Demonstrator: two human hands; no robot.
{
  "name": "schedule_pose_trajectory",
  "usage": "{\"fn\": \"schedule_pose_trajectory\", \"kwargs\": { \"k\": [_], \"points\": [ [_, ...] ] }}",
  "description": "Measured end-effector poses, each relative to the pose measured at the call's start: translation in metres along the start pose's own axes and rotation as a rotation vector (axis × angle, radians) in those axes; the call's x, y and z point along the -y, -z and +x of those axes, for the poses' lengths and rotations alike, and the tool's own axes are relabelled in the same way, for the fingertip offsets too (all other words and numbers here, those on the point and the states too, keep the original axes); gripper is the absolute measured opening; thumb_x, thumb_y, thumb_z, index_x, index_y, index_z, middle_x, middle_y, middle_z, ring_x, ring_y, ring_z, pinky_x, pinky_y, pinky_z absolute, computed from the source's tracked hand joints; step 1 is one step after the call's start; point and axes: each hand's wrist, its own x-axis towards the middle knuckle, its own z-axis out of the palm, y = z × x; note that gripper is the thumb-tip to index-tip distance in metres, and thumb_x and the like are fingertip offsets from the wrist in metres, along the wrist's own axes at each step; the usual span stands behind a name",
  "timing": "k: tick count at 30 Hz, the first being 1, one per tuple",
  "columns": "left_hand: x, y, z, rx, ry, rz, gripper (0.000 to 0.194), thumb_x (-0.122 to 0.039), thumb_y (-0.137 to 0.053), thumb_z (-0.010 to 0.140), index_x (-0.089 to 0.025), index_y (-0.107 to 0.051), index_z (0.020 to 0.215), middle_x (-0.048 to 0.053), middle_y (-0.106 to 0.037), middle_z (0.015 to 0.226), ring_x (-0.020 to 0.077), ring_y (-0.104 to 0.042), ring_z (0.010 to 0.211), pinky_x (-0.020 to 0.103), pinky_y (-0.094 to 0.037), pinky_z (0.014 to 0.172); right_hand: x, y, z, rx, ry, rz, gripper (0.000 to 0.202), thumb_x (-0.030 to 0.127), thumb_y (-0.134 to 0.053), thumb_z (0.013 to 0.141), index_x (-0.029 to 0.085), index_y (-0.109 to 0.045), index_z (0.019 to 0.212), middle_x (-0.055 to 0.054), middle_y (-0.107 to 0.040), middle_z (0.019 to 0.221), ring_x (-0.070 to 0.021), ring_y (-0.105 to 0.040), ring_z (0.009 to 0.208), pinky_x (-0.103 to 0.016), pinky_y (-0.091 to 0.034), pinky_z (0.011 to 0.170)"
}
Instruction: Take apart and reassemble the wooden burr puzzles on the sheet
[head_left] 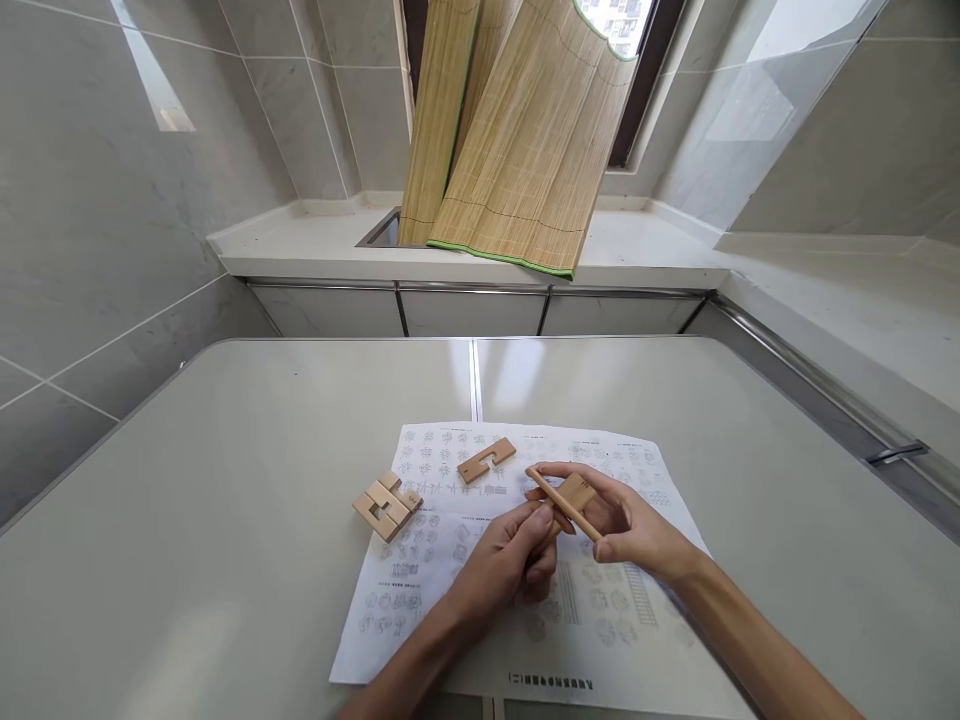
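Above the printed paper sheet (465,540), my left hand (517,550) pinches a flat wooden piece (577,491) at its lower end. My right hand (622,515) grips a thin wooden piece (566,504) between thumb and fingers, slanting across the flat one; whether the two touch is unclear. A notched wooden piece (486,460) lies by itself on the upper part of the sheet. At the sheet's left edge, partly on the table, sits a cluster of wooden pieces (388,507) fitted together, with a small square gap in it.
A pale table (225,520) with a centre seam spreads around the sheet. Beyond its far edge runs a white ledge (315,240), where a bamboo mat (525,150) hangs before a window. Grey tiled walls stand left and right, with a metal rail (817,375) at right.
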Motion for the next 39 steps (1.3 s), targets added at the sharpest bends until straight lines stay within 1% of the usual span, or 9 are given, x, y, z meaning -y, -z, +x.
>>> {"fn": "schedule_pose_trajectory", "kwargs": {
  "k": [4, 16, 21, 23, 26, 31, 34, 37, 39],
  "points": [
    [0.004, 0.001, 0.0, -0.004, -0.014, -0.001, 0.038, -0.053, -0.053, 0.103, -0.019, -0.053, 0.088, -0.01, -0.039, 0.054, 0.0062, -0.026, 0.043, 0.022, -0.029, 0.047, -0.001, -0.001, 0.001, 0.005, 0.011, 0.008, 0.089, 0.049, -0.096, 0.068, 0.027, -0.057, 0.145, -0.017, -0.067, 0.14, -0.0384, -0.049, 0.145, -0.055, -0.039, 0.118],
    [0.001, 0.0, -0.001, -0.015, -0.03, 0.035, 0.044, -0.059, -0.056, 0.099, -0.021, -0.046, 0.08, -0.01, -0.037, 0.055, 0.006, -0.025, 0.043, 0.023, -0.026, 0.046, 0.004, -0.006, 0.001, 0.011, 0.002, 0.022, 0.087, 0.045, -0.096, 0.07, 0.026, -0.056, 0.146, -0.016, -0.064, 0.144, -0.0376, -0.048, 0.147, -0.058, -0.031, 0.123],
    [-0.006, -0.002, -0.003, -0.028, -0.046, 0.04, 0.044, -0.057, -0.058, 0.099, -0.021, -0.043, 0.077, -0.01, -0.039, 0.055, 0.0057, -0.024, 0.044, 0.023, -0.024, 0.046, -0.001, -0.006, -0.002, -0.021, 0.052, -0.001, 0.094, 0.058, -0.092, 0.07, 0.032, -0.05, 0.151, -0.014, -0.046, 0.161, -0.0394, -0.047, 0.146, -0.056, -0.034, 0.122],
    [-0.01, -0.002, -0.004, -0.082, -0.092, 0.02, 0.044, -0.057, -0.06, 0.098, -0.021, -0.044, 0.077, -0.01, -0.038, 0.054, 0.0058, -0.024, 0.043, 0.022, -0.023, 0.045, -0.004, -0.005, -0.001, -0.077, 0.072, -0.017, 0.087, 0.064, -0.083, 0.078, 0.033, -0.048, 0.152, -0.013, -0.043, 0.163, -0.0387, -0.053, 0.142, -0.056, -0.038, 0.119],
    [-0.017, 0.002, -0.005, -0.25, -0.189, 0.006, 0.045, -0.058, -0.06, 0.096, -0.021, -0.045, 0.075, -0.009, -0.04, 0.057, 0.0056, -0.027, 0.043, 0.023, -0.024, 0.045, -0.01, -0.004, 0.003, -0.198, 0.111, -0.065, 0.064, 0.064, -0.066, 0.094, 0.029, -0.054, 0.146, -0.015, -0.056, 0.15, -0.0351, -0.064, 0.126, -0.057, -0.048, 0.109],
    [-0.029, 0.019, -0.009, -0.442, -0.343, -0.006, 0.042, -0.056, -0.058, 0.098, -0.017, -0.056, 0.083, -0.003, -0.052, 0.073, 0.0052, -0.037, 0.047, 0.024, -0.029, 0.048, -0.015, -0.007, 0.017, -0.421, 0.086, -0.533, 0.037, 0.054, -0.06, 0.1, 0.024, -0.067, 0.12, -0.011, -0.073, 0.117, -0.0296, -0.069, 0.107, -0.049, -0.055, 0.099],
    [-0.035, 0.029, -0.009, -0.483, -0.408, -0.052, 0.039, -0.055, -0.062, 0.096, -0.016, -0.062, 0.093, -0.002, -0.055, 0.08, 0.0052, -0.039, 0.049, 0.024, -0.03, 0.05, -0.014, -0.017, 0.03, -0.359, 0.219, -0.917, 0.029, 0.044, -0.06, 0.1, 0.028, -0.066, 0.124, -0.01, -0.068, 0.129, -0.0308, -0.065, 0.113, -0.051, -0.053, 0.102],
    [-0.039, 0.035, -0.009, -0.508, -0.438, -0.091, 0.041, -0.056, -0.068, 0.091, -0.016, -0.064, 0.101, -0.003, -0.056, 0.079, 0.0053, -0.039, 0.05, 0.023, -0.03, 0.05, -0.016, -0.028, 0.049, -0.226, 0.333, -1.15, 0.04, 0.028, -0.053, 0.102, 0.031, -0.055, 0.142, -0.01, -0.058, 0.145, -0.0316, -0.054, 0.133, -0.055, -0.045, 0.114],
    [-0.041, 0.037, -0.009, -0.511, -0.447, -0.103, 0.044, -0.057, -0.071, 0.088, -0.016, -0.063, 0.101, -0.003, -0.056, 0.078, 0.0053, -0.039, 0.05, 0.023, -0.03, 0.05, -0.019, -0.032, 0.064, -0.194, 0.353, -1.251, 0.04, 0.022, -0.052, 0.102, 0.029, -0.055, 0.141, -0.01, -0.06, 0.144, -0.0321, -0.052, 0.134, -0.056, -0.044, 0.113]
  ]
}}
